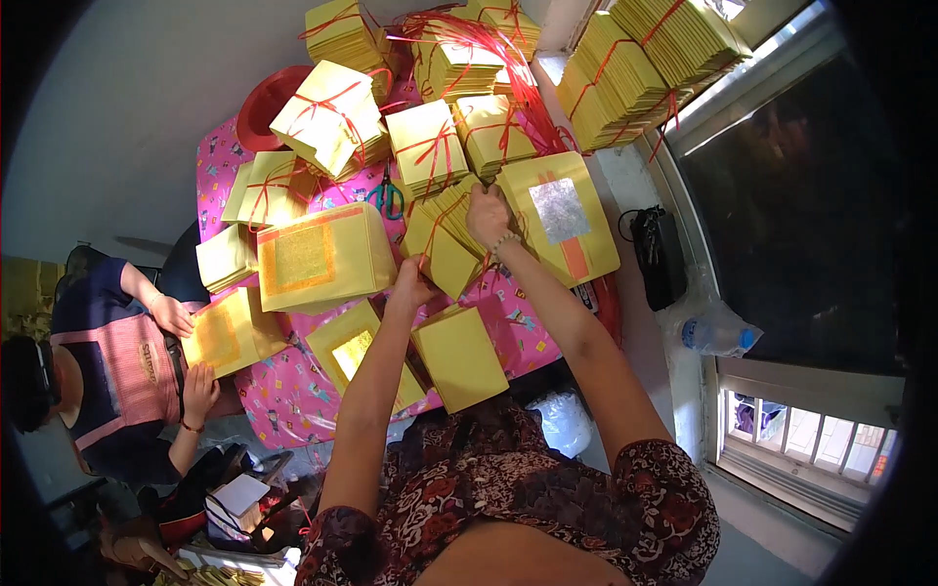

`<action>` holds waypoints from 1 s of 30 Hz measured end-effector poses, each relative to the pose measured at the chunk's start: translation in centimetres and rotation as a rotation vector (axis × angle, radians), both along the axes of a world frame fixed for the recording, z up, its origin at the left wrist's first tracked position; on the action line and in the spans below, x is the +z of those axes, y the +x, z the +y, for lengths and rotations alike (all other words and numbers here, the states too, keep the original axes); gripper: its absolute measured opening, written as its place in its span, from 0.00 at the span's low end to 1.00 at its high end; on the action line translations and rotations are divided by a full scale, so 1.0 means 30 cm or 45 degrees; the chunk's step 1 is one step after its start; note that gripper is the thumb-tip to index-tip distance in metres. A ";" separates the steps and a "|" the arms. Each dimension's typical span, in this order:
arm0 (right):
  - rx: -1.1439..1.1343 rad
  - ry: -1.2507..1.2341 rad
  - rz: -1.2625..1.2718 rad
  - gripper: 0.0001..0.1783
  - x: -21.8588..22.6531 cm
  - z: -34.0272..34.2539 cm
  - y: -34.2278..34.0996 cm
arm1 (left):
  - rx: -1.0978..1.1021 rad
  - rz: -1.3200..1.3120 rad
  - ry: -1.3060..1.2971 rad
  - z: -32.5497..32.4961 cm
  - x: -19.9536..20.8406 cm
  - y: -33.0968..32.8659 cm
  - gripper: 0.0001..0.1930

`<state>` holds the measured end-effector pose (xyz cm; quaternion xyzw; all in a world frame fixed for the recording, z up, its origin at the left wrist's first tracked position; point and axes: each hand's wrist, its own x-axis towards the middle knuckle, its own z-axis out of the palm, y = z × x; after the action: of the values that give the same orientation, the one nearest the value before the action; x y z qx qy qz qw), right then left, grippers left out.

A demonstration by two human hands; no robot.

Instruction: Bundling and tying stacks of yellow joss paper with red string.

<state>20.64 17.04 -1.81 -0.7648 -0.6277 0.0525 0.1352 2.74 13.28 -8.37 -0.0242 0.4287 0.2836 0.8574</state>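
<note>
We are looking down at a table with a pink cloth [293, 396] that has little pictures on it. It is full of yellow paper. Both of our hands are on one yellow paper bundle [445, 239] in the middle of the table. Our right hand [489, 217] grips its far top edge, fingers curled tight on the paper. Our left hand [410, 286] holds the near bottom corner, fingers closed on it too. The bundle is tipped up on its edge, and red string [430, 230] runs around it.

We think the bundle is light, because it is only thin sheets. It looks soft and bendy. Loose sheets could slide out, so it is best to hold it at two opposite edges and squeeze the whole stack, as our hands do.

Just to the right lies a flat yellow pack with a silver square [559, 210]. Just to the left sits a big pack with a gold square [318, 256]. Green scissors [389, 198] lie a bit farther away. More tied bundles [327, 117] are piled at the far side. On the left, another person [117, 371] touches a yellow stack [230, 332] with both hands.
</note>
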 end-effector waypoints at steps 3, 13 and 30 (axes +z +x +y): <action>-0.108 -0.136 0.280 0.11 0.010 -0.004 0.026 | -0.029 -0.096 -0.026 0.004 0.015 0.012 0.16; -0.064 -0.129 0.837 0.11 -0.047 0.007 0.099 | 0.011 0.013 0.198 -0.013 0.040 0.079 0.20; -0.360 -0.070 0.922 0.12 -0.227 0.008 0.067 | 0.040 1.166 0.178 -0.026 0.089 0.147 0.46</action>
<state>22.63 17.27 -8.63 -0.7791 -0.4260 0.3167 0.3334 7.15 12.51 -5.70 0.1550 0.7426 0.3062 0.5751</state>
